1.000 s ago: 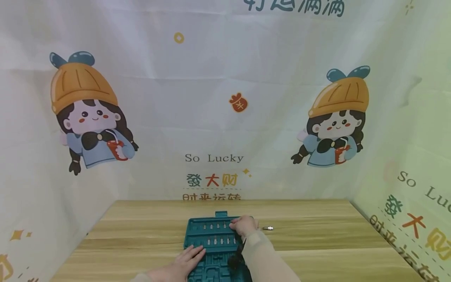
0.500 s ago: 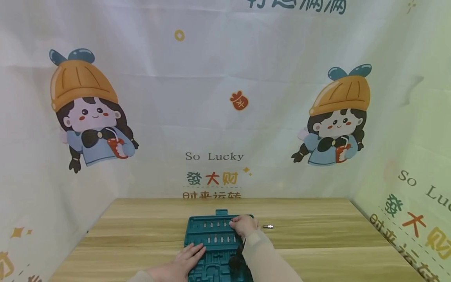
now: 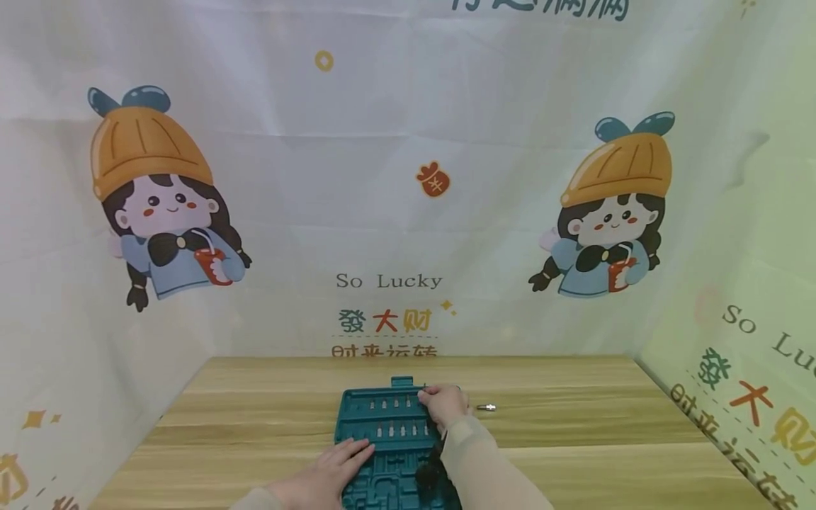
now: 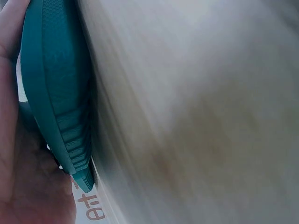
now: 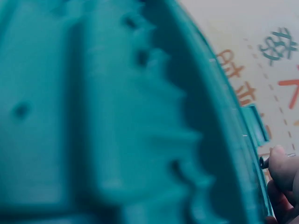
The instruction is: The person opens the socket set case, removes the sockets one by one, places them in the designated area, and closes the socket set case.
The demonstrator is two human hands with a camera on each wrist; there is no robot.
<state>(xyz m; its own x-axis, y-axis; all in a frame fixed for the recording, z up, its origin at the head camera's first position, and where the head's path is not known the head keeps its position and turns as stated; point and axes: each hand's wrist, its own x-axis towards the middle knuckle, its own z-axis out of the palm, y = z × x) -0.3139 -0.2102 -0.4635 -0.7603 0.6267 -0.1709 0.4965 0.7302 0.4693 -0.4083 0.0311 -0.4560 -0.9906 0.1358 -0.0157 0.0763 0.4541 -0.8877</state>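
Note:
An open teal bit case [image 3: 382, 418] lies on the table, with short metal screwdriver bits [image 3: 403, 429] standing in two rows in its far half. My left hand [image 3: 328, 471] rests on the case's left edge with its fingers straight. In the left wrist view, that hand's palm [image 4: 35, 172] is beside the case wall [image 4: 58, 93]. At the far right corner, my right hand [image 3: 444, 404] pinches a small bit between thumb and fingertips. Only the dark tip of this bit [image 5: 264, 162] shows at the thumb in the right wrist view.
A short silver metal piece [image 3: 486, 407] lies on the wooden table [image 3: 574, 425], right of the case. The case's near half [image 3: 382, 482] has moulded slots. A black rounded thing [image 3: 428, 476] by my right wrist covers part of it. A printed cloth [image 3: 382, 234] hangs behind.
My right fingertips have risen slightly relative to the case, and a small dark tip now shows above them. My left hand stays on the case edge. The head view has tilted down a little.

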